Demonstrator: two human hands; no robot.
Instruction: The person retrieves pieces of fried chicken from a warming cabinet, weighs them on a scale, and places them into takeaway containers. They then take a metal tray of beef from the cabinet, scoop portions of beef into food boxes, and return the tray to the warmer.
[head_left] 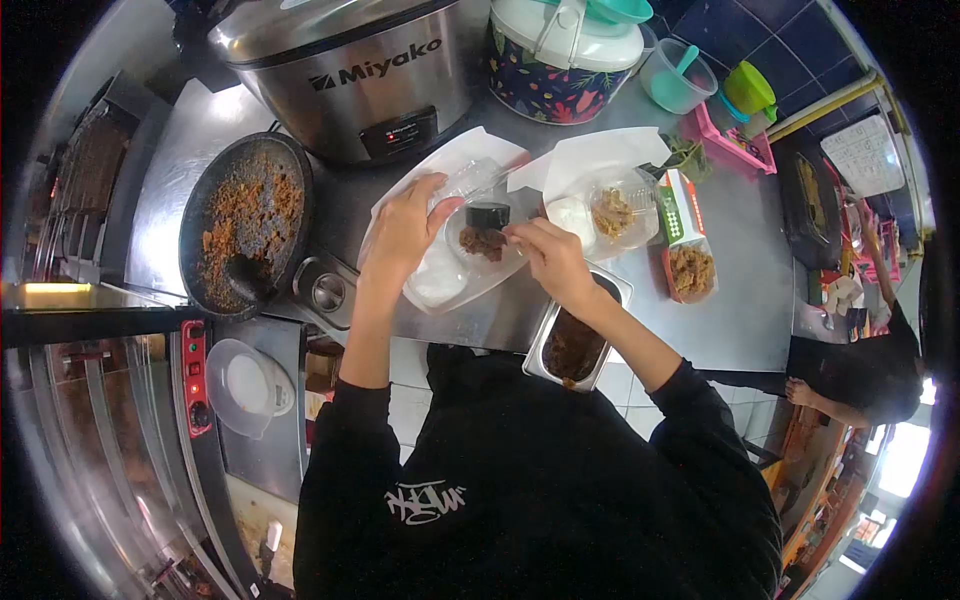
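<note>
My left hand (408,225) grips the left rim of a clear plastic food container (470,180), its thumb toward the inside. White rice (437,275) and dark brown food (483,243) lie in this container, which sits in a white paper box (390,195). A small black object (488,214) is just above the brown food. My right hand (550,255) has its fingertips pinched together beside it; what they hold is unclear. Below my right wrist is a metal pan (575,345) of dark brown sauce. A second paper box (595,155) stands to the right, with rice and yellowish food.
A Miyako rice cooker (350,80) and a patterned rice container (560,70) stand behind. At left is a stone mortar (245,225) with reddish-brown paste and a pestle. A small carton of brown food (690,270) sits at right. Another person (860,370) is at far right.
</note>
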